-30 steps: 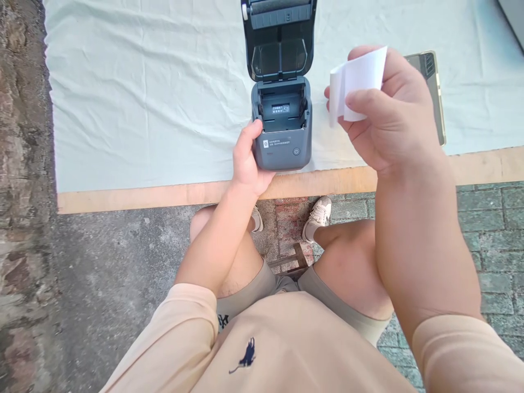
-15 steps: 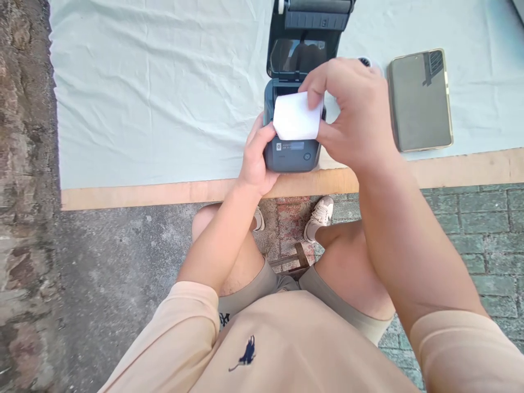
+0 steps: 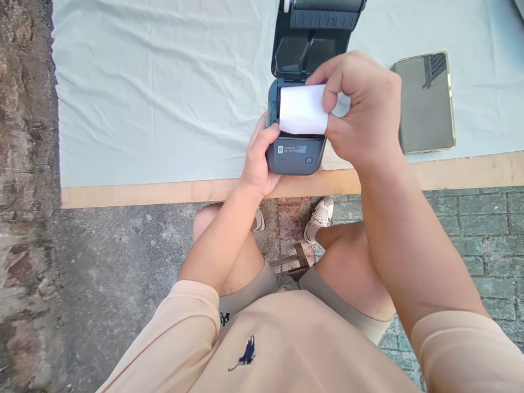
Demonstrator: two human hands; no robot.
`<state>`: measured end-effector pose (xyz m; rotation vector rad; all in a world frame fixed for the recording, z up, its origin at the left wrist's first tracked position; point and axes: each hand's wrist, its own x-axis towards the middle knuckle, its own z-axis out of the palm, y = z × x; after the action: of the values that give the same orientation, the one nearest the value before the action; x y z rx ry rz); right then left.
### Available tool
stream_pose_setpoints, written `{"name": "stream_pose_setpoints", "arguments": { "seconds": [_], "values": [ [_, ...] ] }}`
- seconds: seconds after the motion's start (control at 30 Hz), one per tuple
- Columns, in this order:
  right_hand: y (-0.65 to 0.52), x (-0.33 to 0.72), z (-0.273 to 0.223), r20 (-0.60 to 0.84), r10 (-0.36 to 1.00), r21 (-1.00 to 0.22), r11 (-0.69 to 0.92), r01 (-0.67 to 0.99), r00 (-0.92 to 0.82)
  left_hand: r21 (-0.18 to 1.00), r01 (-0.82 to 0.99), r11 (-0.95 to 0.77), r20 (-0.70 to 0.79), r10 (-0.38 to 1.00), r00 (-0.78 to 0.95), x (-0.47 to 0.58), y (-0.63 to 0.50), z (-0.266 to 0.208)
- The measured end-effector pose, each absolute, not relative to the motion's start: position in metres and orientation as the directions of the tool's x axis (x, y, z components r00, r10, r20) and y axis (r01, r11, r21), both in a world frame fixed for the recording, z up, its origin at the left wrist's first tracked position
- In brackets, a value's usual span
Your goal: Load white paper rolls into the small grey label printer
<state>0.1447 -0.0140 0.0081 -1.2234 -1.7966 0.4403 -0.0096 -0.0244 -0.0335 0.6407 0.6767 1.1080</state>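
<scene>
A dark blue-grey label printer [image 3: 293, 162] stands near the table's front edge, its lid [image 3: 313, 41] tipped up and back. My left hand [image 3: 260, 158] is wrapped round the printer's left side, the thumb near the corner of the paper. Between the thumb and fingers of my right hand [image 3: 362, 109] is a white paper roll [image 3: 302, 109], pinched at its right end. The roll covers most of the open compartment; how deep it sits inside I cannot tell.
To the right lies a phone [image 3: 426, 103] in a pale-edged case. A wrinkled pale cloth [image 3: 164, 98] covers the table, whose wooden edge [image 3: 143, 191] shows along the front. Below are my knees and a wooden stool part [image 3: 302, 256].
My right hand has shifted slightly right and up with the paper roll, which now lies straighter over the compartment. The printer has moved a little right, still in my left hand.
</scene>
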Motion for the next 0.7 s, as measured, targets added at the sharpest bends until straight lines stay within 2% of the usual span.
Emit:
{"name": "stream_pose_setpoints", "arguments": {
  "seconds": [0.13, 0.23, 0.37, 0.5, 0.57, 0.63, 0.7],
  "values": [
    [-0.016, 0.144, 0.013, 0.377, 0.909, -0.609, 0.387, 0.692, -0.177, 0.718, -0.625, 0.306, -0.130, 0.941, 0.312, -0.009, -0.024, -0.037],
    [-0.019, 0.143, 0.015, 0.334, 0.925, -0.543, 0.348, 0.764, -0.183, 0.677, -0.648, 0.350, -0.183, 0.932, 0.311, -0.007, -0.023, -0.035],
    [-0.023, 0.146, 0.012, 0.332, 0.912, -0.525, 0.392, 0.756, -0.242, 0.639, -0.661, 0.395, -0.264, 0.919, 0.294, -0.006, -0.023, -0.029],
    [-0.027, 0.149, 0.009, 0.390, 0.851, -0.559, 0.522, 0.644, -0.351, 0.699, -0.635, 0.327, -0.188, 0.942, 0.278, -0.008, -0.024, -0.034],
    [-0.028, 0.150, 0.010, 0.502, 0.822, -0.603, 0.556, 0.571, -0.270, 0.730, -0.611, 0.305, -0.161, 0.946, 0.280, -0.009, -0.026, -0.037],
    [-0.026, 0.150, 0.011, 0.597, 0.799, -0.634, 0.522, 0.571, -0.067, 0.746, -0.598, 0.293, -0.153, 0.949, 0.275, -0.010, -0.028, -0.039],
    [-0.022, 0.151, 0.012, 0.609, 0.790, -0.670, 0.466, 0.578, 0.069, 0.759, -0.585, 0.286, -0.150, 0.951, 0.271, -0.009, -0.029, -0.039]
  ]
}}
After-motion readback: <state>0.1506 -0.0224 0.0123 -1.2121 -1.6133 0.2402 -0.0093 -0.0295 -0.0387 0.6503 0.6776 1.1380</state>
